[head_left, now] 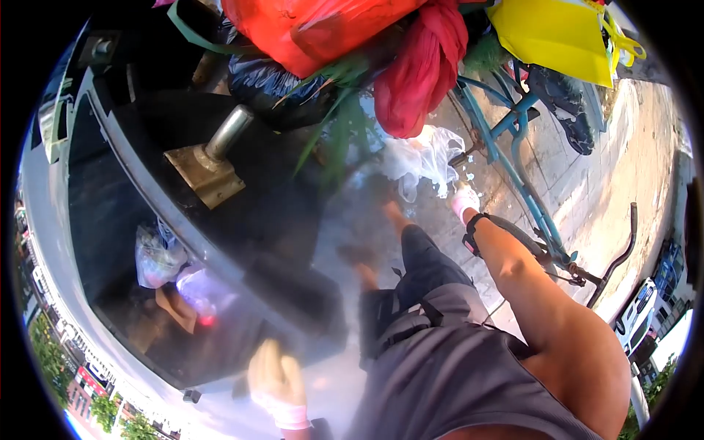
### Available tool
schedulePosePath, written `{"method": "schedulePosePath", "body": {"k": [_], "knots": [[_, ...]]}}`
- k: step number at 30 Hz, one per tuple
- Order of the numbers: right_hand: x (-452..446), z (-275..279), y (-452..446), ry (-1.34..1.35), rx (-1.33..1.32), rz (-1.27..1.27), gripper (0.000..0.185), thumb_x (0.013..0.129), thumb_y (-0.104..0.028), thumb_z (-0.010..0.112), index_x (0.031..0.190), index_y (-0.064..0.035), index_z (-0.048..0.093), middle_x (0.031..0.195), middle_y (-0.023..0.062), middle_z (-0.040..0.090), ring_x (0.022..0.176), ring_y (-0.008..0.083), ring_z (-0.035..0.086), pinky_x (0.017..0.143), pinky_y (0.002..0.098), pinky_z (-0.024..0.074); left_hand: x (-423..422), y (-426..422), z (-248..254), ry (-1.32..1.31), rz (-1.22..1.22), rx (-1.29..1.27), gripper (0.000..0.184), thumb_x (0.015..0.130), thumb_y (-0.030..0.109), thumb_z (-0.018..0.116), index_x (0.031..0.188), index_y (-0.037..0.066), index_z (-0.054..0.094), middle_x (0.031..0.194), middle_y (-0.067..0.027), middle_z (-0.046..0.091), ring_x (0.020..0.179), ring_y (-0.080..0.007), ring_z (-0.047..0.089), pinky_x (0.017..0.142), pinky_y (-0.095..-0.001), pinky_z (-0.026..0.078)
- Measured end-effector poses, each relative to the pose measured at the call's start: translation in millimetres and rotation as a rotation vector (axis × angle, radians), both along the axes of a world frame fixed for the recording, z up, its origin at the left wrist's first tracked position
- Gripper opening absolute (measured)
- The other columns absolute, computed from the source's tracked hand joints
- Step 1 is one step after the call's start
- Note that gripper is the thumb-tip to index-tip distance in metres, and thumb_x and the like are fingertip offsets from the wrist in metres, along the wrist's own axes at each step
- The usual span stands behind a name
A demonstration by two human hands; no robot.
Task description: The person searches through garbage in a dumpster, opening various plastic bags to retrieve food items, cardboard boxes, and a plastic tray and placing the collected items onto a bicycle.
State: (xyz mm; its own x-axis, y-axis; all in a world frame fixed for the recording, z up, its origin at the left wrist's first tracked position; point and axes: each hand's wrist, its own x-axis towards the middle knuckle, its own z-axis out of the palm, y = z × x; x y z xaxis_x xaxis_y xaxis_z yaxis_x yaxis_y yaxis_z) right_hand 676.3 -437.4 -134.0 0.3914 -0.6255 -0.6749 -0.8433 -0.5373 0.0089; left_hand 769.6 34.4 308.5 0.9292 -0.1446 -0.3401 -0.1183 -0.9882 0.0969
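"What is the largest thing here?"

"A dark, open container with a grey rim (176, 215) fills the left side. Small plastic bags (158, 260) lie inside. A blue metal frame (539, 213) stands to the right, over paving."

"And the thing being handled?"

"At the top, a big red bag (315, 29) bulges beside green leaves. Below it, near the right hand (464, 198), is a thin, see-through white bag (422, 158), crumpled and wide at the edges."

"How are the hands?"

"The right reaches out low, its fingers at the white bag's edge; I cannot tell if they are closed on it. The left hand (275, 374) is raised by the container, blurred; nothing shows in it, and I cannot tell how wide it is."

"How is such a bag best handled?"

"I'd gather its loose edges into one bunch, because film this thin looks easy to tear. I'd support it from underneath with the left hand, and keep it clear of the frame, where it could snag."
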Motion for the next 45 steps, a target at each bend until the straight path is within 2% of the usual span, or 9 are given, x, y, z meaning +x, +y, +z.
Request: {"method": "schedulePosePath", "body": {"k": [8,14,18,24,29,33,40,42,45], "knots": [[-29.9,37.7,28.0,-0.410,0.047,0.143,0.037,0.097,-0.027,0.067,0.127,-0.0062,0.072,0.122,0.0212,0.076,0.120,0.0392,0.071,0.103,0.0446,0.0548,-6.6,12.6,7.2,-0.157,-0.087,-0.243,0.038,0.088,0.013,0.075,0.124,0.000,0.076,0.127,-0.0167,0.076,0.122,-0.0382,0.069,0.111,-0.0479,0.051],[48.6,177.3,80.1,-0.882,0.325,0.110,0.038,0.105,-0.015,0.064,0.139,0.0009,0.068,0.124,0.0114,0.076,0.117,0.0177,0.069,0.104,0.0298,0.0526,-24.2,61.4,14.1,-0.265,-0.263,-0.709,0.048,0.087,0.019,0.079,0.133,0.007,0.073,0.142,-0.0156,0.069,0.138,-0.0389,0.060,0.121,-0.0588,0.038],[92.1,270.4,116.2,-1.024,0.291,0.287,0.041,0.108,-0.013,0.062,0.145,0.0050,0.063,0.136,0.0125,0.072,0.126,0.0191,0.066,0.110,0.0323,0.0499,-53.9,120.1,25.9,-0.345,-0.268,-0.894,0.050,0.087,0.018,0.079,0.135,0.005,0.071,0.145,-0.0178,0.066,0.139,-0.0427,0.059,0.121,-0.0614,0.036],[163.7,456.9,273.8,-1.210,0.239,0.680,0.037,0.109,-0.011,0.061,0.144,0.0015,0.066,0.133,0.0129,0.075,0.122,0.0172,0.070,0.104,0.0293,0.0529,-146.1,325.5,26.9,-0.670,0.217,-0.652,0.041,0.092,0.003,0.065,0.132,-0.003,0.070,0.142,-0.0241,0.067,0.133,-0.0446,0.063,0.118,-0.0539,0.045],[193.4,515.2,437.9,-0.970,0.426,0.975,0.043,0.102,-0.012,0.064,0.144,-0.0004,0.064,0.126,0.0146,0.075,0.117,0.0211,0.072,0.104,0.0339,0.0541,-183.0,473.9,32.0,-0.798,0.381,-0.409,0.038,0.099,-0.002,0.054,0.134,-0.004,0.069,0.143,-0.0224,0.068,0.135,-0.0387,0.064,0.119,-0.0457,0.046],[254.6,476.1,579.6,-0.680,0.495,1.453,0.054,0.096,-0.026,0.069,0.143,0.0004,0.064,0.132,0.0210,0.073,0.121,0.0319,0.072,0.105,0.0387,0.0554,-151.7,580.3,19.2,-0.754,0.326,-0.181,0.034,0.100,0.006,0.061,0.132,-0.002,0.071,0.144,-0.0211,0.068,0.137,-0.0395,0.062,0.120,-0.0474,0.045],[339.4,307.5,807.0,-0.252,0.527,1.472,0.076,0.094,-0.040,0.068,0.157,-0.0001,0.051,0.153,0.0260,0.060,0.143,0.0376,0.059,0.119,0.0413,0.0471,-88.1,656.4,-12.3,-0.466,0.462,-0.079,0.034,0.102,0.024,0.066,0.126,0.001,0.075,0.134,-0.0203,0.074,0.129,-0.0385,0.066,0.115,-0.0480,0.047],[341.5,240.4,861.9,-0.384,0.487,1.540,0.077,0.091,-0.044,0.072,0.156,-0.0075,0.054,0.156,0.0237,0.058,0.132,0.0392,0.066,0.111,0.0417,0.0525,-78.0,658.7,-18.5,-0.390,0.476,-0.021,0.030,0.100,0.024,0.067,0.116,0.002,0.079,0.122,-0.0178,0.079,0.118,-0.0360,0.072,0.111,-0.0471,0.049],[344.7,204.7,944.3,-0.215,0.541,1.640,0.089,0.091,-0.050,0.071,0.164,-0.0059,0.044,0.172,0.0221,0.038,0.154,0.0392,0.045,0.126,0.0429,0.0384,-73.1,664.4,-24.5,-0.380,0.487,0.022,0.027,0.097,0.023,0.071,0.113,0.003,0.079,0.120,-0.0157,0.080,0.116,-0.0349,0.073,0.110,-0.0474,0.050]]}}
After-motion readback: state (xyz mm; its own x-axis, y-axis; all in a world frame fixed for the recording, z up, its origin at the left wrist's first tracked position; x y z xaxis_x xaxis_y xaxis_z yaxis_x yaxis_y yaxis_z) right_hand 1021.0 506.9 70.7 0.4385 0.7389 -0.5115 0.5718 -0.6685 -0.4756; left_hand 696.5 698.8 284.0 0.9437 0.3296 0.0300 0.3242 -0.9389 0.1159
